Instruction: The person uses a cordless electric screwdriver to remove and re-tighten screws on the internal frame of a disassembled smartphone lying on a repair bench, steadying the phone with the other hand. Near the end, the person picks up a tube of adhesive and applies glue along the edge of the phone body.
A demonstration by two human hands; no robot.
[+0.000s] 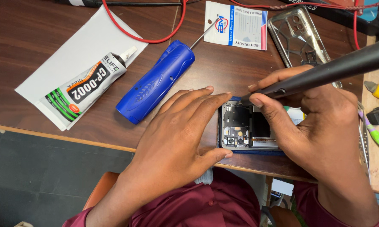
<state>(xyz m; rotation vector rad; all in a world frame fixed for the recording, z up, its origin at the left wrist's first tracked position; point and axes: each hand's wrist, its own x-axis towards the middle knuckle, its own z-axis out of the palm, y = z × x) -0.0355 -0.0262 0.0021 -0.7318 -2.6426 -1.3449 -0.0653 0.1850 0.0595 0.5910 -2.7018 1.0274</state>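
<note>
At lower centre of the frame, the left hand [179,138] lies flat, fingers together, steadying an opened dark smartphone with exposed circuitry [244,128] on the brown wooden surface [29,38]. The right hand [319,130] is clamped around a slim black pen-shaped tool [324,73], its tip touching the phone's upper edge. A blue plastic screwdriver handle [155,82] lies just left.

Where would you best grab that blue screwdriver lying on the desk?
Around the fat middle of the blue screwdriver, coming from above with fingers across its width. It lies flat and slanted, its thin metal shaft pointing up-right, and the body is free of the left hand.
</note>
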